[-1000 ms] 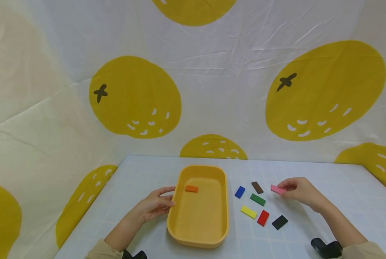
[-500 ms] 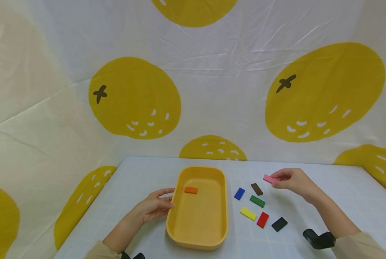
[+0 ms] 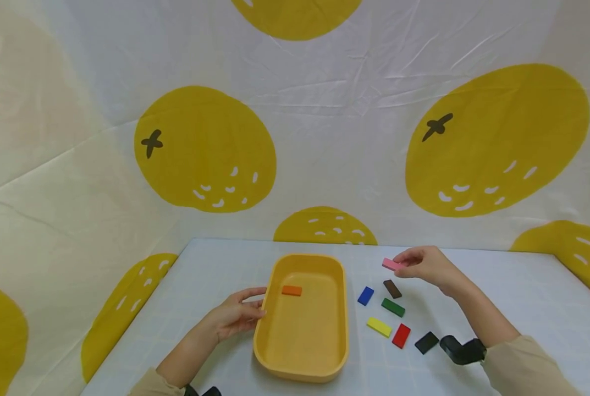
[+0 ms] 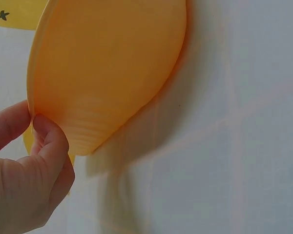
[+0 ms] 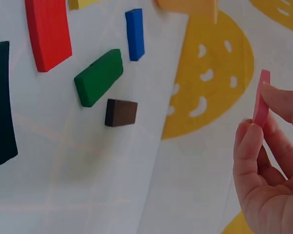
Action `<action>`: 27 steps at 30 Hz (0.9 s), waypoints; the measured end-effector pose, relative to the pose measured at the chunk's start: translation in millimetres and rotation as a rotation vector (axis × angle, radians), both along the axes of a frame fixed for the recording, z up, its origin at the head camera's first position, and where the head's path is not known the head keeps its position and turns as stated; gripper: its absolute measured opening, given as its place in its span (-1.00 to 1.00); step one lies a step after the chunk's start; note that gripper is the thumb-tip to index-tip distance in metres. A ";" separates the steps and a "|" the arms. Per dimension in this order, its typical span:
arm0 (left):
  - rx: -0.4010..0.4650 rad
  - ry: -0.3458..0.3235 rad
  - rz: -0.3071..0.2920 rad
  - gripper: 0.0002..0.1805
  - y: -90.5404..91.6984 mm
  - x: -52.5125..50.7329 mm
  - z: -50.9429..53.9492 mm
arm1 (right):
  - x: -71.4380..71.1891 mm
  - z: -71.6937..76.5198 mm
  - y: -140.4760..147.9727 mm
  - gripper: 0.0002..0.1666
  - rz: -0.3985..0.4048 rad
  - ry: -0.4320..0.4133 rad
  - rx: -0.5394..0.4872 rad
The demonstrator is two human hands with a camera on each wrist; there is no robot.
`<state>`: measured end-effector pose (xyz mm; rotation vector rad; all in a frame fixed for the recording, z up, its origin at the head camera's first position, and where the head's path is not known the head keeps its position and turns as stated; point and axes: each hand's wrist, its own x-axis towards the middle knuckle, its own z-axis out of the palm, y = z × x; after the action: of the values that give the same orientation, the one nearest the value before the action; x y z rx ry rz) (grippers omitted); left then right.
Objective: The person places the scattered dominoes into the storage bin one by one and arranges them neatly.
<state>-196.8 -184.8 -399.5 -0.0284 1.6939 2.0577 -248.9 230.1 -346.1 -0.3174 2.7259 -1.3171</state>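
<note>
So the pink block (image 3: 390, 264) is up in the air near the worktop's (image 3: 225, 258) far edge, long axis roughly along that edge, free end pointing left. Right hand (image 3: 425, 268) has it pinched, thumb against fingers. Nearer the front: brown block (image 3: 392, 289), blue block (image 3: 365, 296), green block (image 3: 393, 307), yellow block (image 3: 379, 326), red block (image 3: 401, 336), black block (image 3: 426, 342). Tray's (image 3: 302, 341) right wall stands between it and the orange block (image 3: 292, 290) inside; left hand (image 3: 240, 316) pinches the left rim.

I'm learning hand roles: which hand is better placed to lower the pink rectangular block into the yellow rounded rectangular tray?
Probably the right hand: it pinches the pink block above the table, while the left hand grips the yellow tray.
</note>
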 end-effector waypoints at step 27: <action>0.006 -0.021 -0.025 -0.25 -0.3 1.3 6.8 | -18.8 0.0 -56.8 -0.66 0.092 -0.056 -0.077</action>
<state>-195.5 -185.1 -392.7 -0.0263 1.6673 2.0374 -267.7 173.3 -346.1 -0.4008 2.5869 -1.3874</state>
